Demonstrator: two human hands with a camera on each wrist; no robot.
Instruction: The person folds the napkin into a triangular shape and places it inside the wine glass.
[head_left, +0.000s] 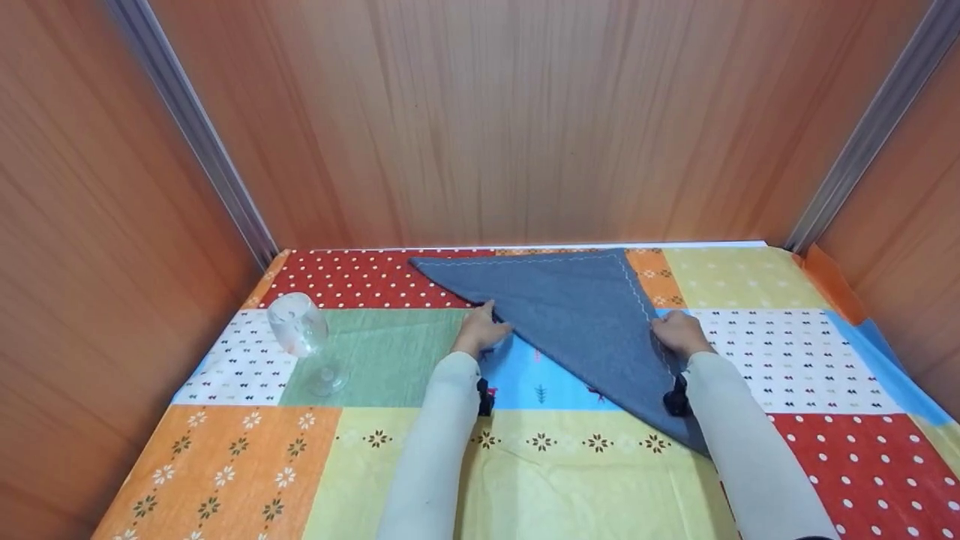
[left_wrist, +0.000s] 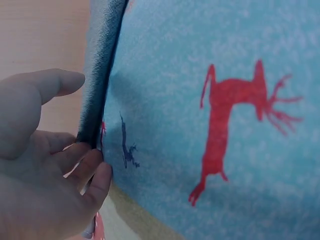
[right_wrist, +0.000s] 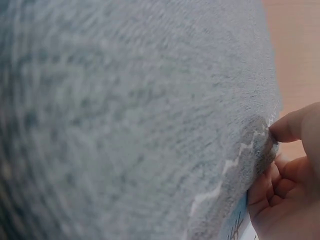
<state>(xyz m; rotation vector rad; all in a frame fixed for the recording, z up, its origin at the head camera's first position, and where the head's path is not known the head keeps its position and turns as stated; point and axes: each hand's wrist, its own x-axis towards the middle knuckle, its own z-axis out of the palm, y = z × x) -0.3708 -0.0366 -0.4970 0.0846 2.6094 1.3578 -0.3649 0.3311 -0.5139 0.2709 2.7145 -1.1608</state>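
A grey-blue cloth napkin with pale stitching along its hem lies folded into a triangle on the patchwork tablecloth. At its long folded edge, my left hand touches the fabric. In the left wrist view the fingertips lie against the fold, while the thumb stands apart from it. My right hand pinches the stitched hem on the right side. The right wrist view shows the thumb and fingers of this hand gripping the hem, which bunches up there. The napkin's near corner is partly hidden by the right forearm.
A clear stemmed glass stands to the left of the left hand. Wood-grain panels enclose the table at the back and both sides. The patchwork tablecloth spreads over the tabletop.
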